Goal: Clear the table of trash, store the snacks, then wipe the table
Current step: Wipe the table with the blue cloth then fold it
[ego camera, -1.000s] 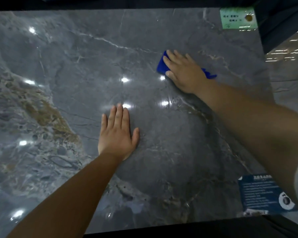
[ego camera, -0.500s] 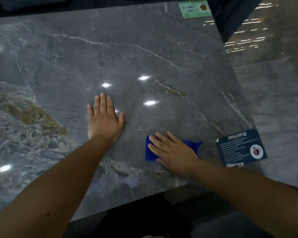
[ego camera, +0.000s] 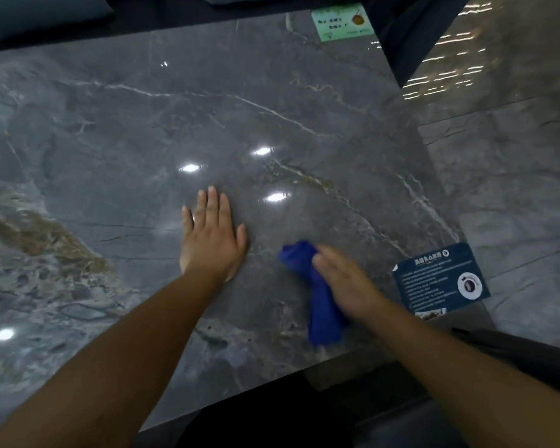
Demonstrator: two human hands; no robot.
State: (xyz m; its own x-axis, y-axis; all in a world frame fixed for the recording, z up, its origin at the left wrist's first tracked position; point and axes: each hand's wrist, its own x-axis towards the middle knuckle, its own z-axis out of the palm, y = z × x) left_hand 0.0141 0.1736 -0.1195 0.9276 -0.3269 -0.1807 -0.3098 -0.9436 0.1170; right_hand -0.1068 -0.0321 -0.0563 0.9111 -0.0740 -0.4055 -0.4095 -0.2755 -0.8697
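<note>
The left hand (ego camera: 212,234) lay flat on the grey marble bench (ego camera: 272,118), fingers straight and together. The right hand (ego camera: 345,281) (blurred) rested on a bunched blue cloth (ego camera: 320,305) near the bench's front edge; whether its fingers gripped the cloth could not be told. A dark blue card (ego camera: 440,279) lay just beside it, a green card (ego camera: 341,22) at the far edge.

I see the bench (ego camera: 272,101) as polished grey marble-look stone, glossy enough to mirror the ceiling lights, veined white and rusty brown. The blue cloth (ego camera: 320,305) looks soft, matt, crumpled. The dark card (ego camera: 440,279) and green card (ego camera: 340,22) look like smooth printed paper.
</note>
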